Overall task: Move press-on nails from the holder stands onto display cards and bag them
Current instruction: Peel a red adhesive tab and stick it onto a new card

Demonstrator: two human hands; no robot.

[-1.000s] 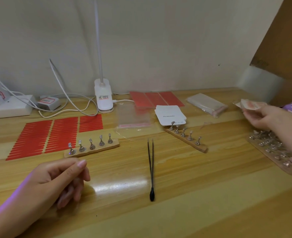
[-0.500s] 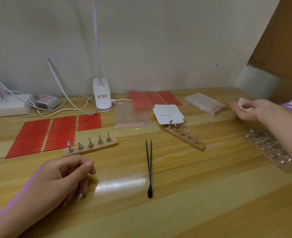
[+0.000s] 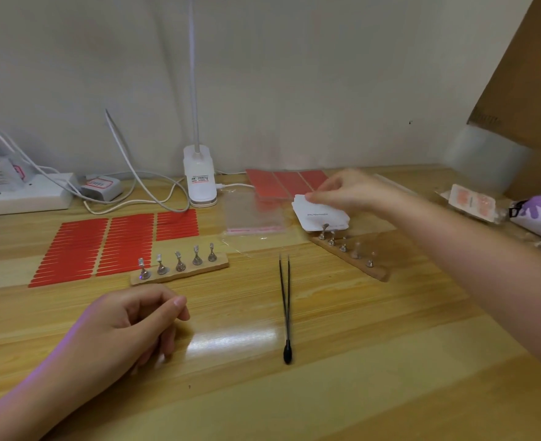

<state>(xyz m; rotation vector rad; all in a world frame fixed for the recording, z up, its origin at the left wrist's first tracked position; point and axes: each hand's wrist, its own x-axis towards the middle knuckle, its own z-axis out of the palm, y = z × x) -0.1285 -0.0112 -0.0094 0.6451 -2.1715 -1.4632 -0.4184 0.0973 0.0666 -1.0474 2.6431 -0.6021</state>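
Right hand point(image 3: 352, 190): reached across to the back of the desk point(image 3: 374, 361), fingertips pinching the far edge of the top card of the cards point(image 3: 321, 216). Blurred; finer grip cannot be told.

Left hand point(image 3: 125, 326): resting on the desk near the front left, fingers loosely curled under, thumb against the forefinger, holding nothing.

Cards: small white stack, back centre-right, just behind the far end of the right stand point(image 3: 348, 254).

Right stand: wooden strip with five small metal holders, lying at an angle, partly under the right forearm. Whether nails sit on the holders cannot be told.

Left stand point(image 3: 180, 270): wooden strip with five metal holders, just beyond the left hand; small pale tips on the holders, too small to tell apart.

Tweezers point(image 3: 285, 308): black, lying on the desk between the two hands, points toward the wall.

Bag point(image 3: 253, 214): clear, flat, pink strip along its near edge, between the lamp base point(image 3: 200, 183) and the cards.

Red strips point(image 3: 110, 246): three sheets of narrow strips, left side, behind the left stand.

Red sheets point(image 3: 285, 183): at the back edge, behind the cards.

Bagged card point(image 3: 471, 202): pink nails under clear wrap, back right, beside a purple-and-white item point(image 3: 539, 211).

Power strip point(image 3: 20, 194), adapter and white cables: back left corner.
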